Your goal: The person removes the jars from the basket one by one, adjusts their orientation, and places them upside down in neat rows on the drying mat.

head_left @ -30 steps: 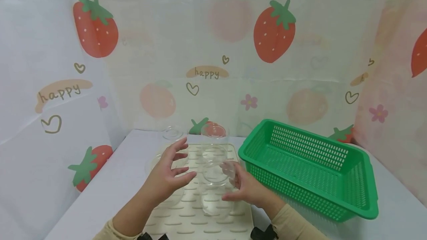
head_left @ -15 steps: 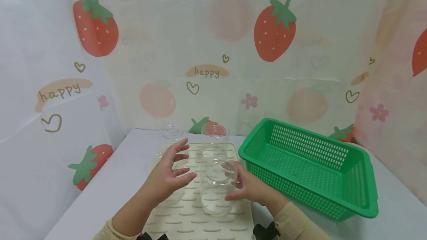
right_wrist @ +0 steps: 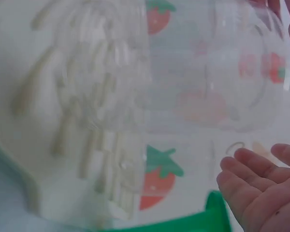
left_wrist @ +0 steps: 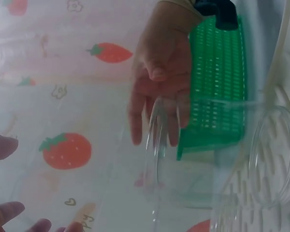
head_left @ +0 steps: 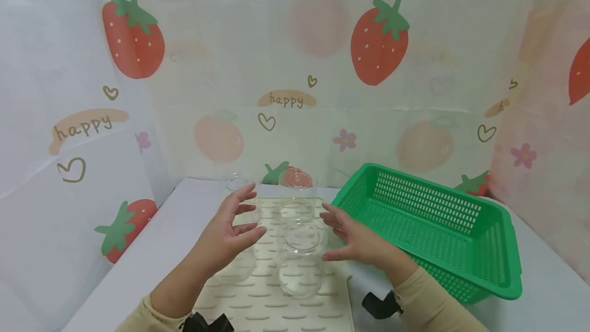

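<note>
Several clear cylindrical containers stand upright on a cream ridged mat [head_left: 262, 307]. The front right container [head_left: 301, 265] is nearest to my right hand [head_left: 359, 240], which sits just right of it, fingers spread and holding nothing. Behind it stands the back right container [head_left: 297, 196]. My left hand [head_left: 223, 232] hovers before the left column, its fingers loosely bent around nothing. It partly covers the front left container [head_left: 241, 266] and the back left container [head_left: 238, 183]. In the right wrist view, a gap separates my right fingers [right_wrist: 246, 183] from the clear wall.
A green perforated basket [head_left: 461, 275] stands on the white table [head_left: 143, 275] right of the mat. Behind the table hangs a strawberry-print curtain [head_left: 295, 132]. Each wrist carries a black strap mount [head_left: 382, 305].
The front right container shifted slightly right within my right hand's grip. My right hand then let go and moved right and up. The left hand rose slightly to the left.
</note>
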